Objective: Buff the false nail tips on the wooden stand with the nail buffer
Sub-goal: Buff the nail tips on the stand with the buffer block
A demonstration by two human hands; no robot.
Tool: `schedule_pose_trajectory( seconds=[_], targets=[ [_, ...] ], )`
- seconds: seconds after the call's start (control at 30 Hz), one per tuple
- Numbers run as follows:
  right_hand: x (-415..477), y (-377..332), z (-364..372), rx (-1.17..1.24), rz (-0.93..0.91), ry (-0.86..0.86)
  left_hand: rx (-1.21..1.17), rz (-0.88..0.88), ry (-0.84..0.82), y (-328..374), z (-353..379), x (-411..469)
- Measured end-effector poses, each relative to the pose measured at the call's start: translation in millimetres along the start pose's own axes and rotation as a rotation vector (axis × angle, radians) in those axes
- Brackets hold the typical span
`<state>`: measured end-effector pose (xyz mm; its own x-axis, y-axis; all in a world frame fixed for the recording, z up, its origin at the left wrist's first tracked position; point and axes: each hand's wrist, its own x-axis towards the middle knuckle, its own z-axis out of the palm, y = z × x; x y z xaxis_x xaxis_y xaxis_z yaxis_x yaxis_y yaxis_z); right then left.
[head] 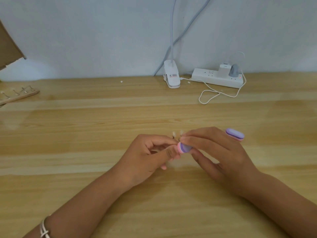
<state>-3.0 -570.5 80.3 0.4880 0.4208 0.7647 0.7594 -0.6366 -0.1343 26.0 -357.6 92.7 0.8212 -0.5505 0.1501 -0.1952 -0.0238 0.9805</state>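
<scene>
Pale-walled wooden bench (pixel 85 152), toward front edge: right hand (pixel 217 152) pinches the probably light nail buffer (pixel 184 147) mid-body; left hand (pixel 147 155) pinches fragile-looking false nail tips (pixel 175 134) by their stems.

**Two bare forearms, one bracelet on my feed**

From where I sit at the controls, the wearer's body shows as two arms and nothing more. The left forearm (pixel 96 200) and right forearm (pixel 274 200) are uncovered along every part I can see, down to the left hand (pixel 151 155) and right hand (pixel 219 152). The only worn item is a bracelet (pixel 45 228) on the left arm at the bottom-left edge. It is made of thin pale bands, white or silvery, that run close together and seem to meet at a small joint. The frame edge cuts part of it off. The few fingernails (pixel 164 167) I can make out look short and plain, though the picture is too soft for finer detail.
</scene>
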Motion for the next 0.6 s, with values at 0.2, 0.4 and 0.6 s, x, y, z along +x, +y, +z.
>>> schedule_pose_trajectory(
  seconds=[0.2, 0.4, 0.6],
  targets=[
    [1, 6, -4, -0.068, 0.029, -0.013, 0.037, 0.022, 0.071, -1, -1, 0],
    [0, -4, 3, -0.016, -0.043, -0.03, 0.108, 0.114, 0.089, -1, 1, -1],
    [3, 0, -2, -0.067, -0.006, -0.034, 0.225, 0.141, 0.135, 0, 2, -2]
  ],
)
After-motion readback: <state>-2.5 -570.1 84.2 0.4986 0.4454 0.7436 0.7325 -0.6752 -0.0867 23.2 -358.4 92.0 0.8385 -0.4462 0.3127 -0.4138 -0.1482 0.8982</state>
